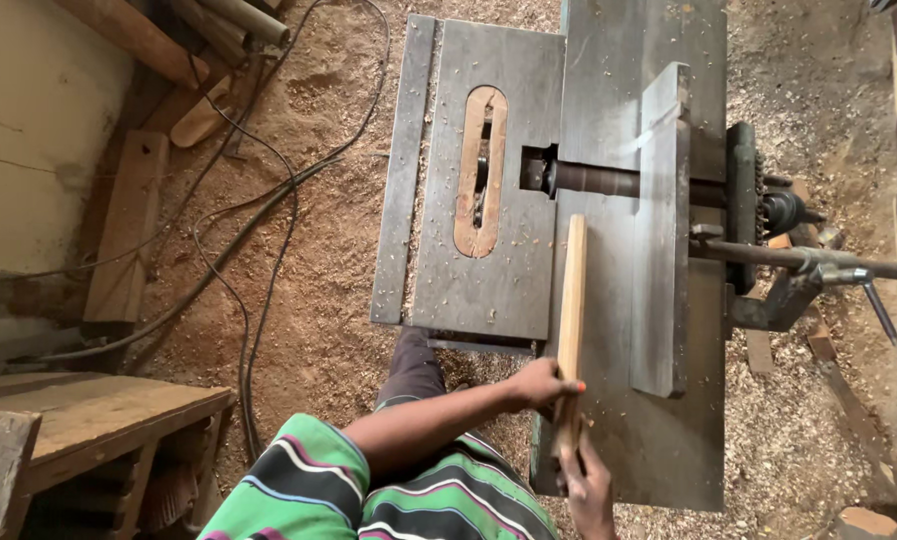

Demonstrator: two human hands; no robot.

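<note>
Insp. notes, head view: narrow wooden strip [572,300] lay lengthwise on the grey steel table of a woodworking machine [609,120], long axis running away from the person, between the table-saw insert slot [481,170] and the upright metal fence [661,230]. Near end of strip was held by 2 hands. Left hand [541,384] was closed over the strip's left edge, fingers wrapped, thumb side on top. Right hand [589,485] was at the very near end, fingers curled around the butt; full closure partly hidden by the wood.

Handling judgement: strip looked light, stiff, dry; thin section, so prob. liable to flex or chatter if pushed from 1 point. Surface rough-sawn, not slippery. Best hold appeared to be near end w/ both hands, well apart from the shaft [589,180].

Sawdust [319,300] covered the floor; cables [249,230] trailed at left
</note>
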